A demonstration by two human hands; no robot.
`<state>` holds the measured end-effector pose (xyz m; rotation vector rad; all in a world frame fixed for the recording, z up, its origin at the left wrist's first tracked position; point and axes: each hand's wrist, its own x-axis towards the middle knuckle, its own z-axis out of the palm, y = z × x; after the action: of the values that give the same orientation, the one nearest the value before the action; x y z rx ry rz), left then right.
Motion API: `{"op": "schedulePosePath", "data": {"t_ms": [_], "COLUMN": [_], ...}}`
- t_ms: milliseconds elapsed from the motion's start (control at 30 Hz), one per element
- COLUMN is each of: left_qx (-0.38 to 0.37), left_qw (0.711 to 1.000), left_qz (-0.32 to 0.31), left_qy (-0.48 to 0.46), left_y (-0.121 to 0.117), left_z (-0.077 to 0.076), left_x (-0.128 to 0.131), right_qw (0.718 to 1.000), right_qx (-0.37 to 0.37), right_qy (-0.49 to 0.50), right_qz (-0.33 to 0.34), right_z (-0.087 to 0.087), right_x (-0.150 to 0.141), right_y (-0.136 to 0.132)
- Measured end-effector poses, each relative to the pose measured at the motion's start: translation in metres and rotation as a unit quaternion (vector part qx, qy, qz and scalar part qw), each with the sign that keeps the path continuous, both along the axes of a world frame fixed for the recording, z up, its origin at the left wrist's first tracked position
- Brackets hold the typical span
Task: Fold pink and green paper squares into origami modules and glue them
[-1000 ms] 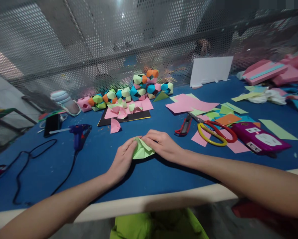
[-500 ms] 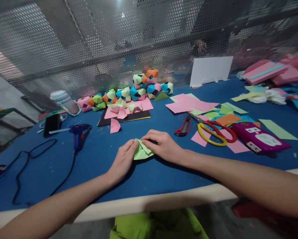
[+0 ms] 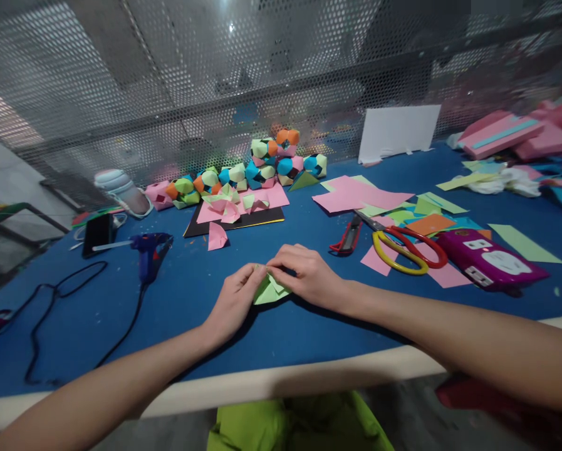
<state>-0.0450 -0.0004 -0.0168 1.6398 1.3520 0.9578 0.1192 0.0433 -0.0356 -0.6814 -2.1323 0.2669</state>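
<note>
A folded piece of light green paper [image 3: 270, 290] is held low over the blue table, between my two hands. My left hand [image 3: 234, 297] pinches its left side, thumb on top. At its upper right side, my right hand [image 3: 306, 274] grips it with bent fingers, the fingertips close to my left thumb. The hands cover much of the paper's upper part. Beyond them lies a small folded pink paper [image 3: 217, 236]. Folded pink and green paper pieces [image 3: 230, 205] rest on a pink sheet over a black board [image 3: 262, 220].
Left are a blue glue gun [image 3: 148, 257] with its cord, a phone [image 3: 98, 235] and a bottle [image 3: 122, 192]. Right are scissors [image 3: 400, 254], a red cutter [image 3: 346, 237], a purple case [image 3: 490, 260] and paper scraps. Several paper balls [image 3: 234, 176] line the mesh panel [image 3: 177, 81].
The green paper's upper part has been folded down and less of it shows. My left thumb has moved right, closer to my right fingertips. Both arms stay nearly still.
</note>
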Motion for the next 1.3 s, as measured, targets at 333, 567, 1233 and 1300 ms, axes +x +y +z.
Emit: {"op": "schedulePosePath", "data": {"t_ms": [333, 567, 1233, 1300], "left_qx": [0.087, 0.116, 0.025, 0.019], "left_qw": [0.992, 0.99, 0.997, 0.997], "left_qz": [0.052, 0.021, 0.07, 0.063], "left_qy": [0.074, 0.077, -0.032, -0.026], "left_y": [-0.001, 0.0, 0.007, 0.007], "left_z": [0.001, 0.002, -0.003, -0.002], "left_x": [-0.004, -0.004, -0.005, -0.003], "right_qw": [0.991, 0.977, 0.987, 0.989], "right_qx": [-0.136, -0.209, -0.16, -0.144], "right_qy": [0.006, 0.027, 0.03, 0.025], "right_qz": [0.006, 0.018, 0.011, 0.021], "right_z": [0.012, 0.015, 0.014, 0.011], "right_x": [0.0, 0.001, 0.004, 0.005], "right_y": [-0.005, -0.004, 0.003, 0.004]}}
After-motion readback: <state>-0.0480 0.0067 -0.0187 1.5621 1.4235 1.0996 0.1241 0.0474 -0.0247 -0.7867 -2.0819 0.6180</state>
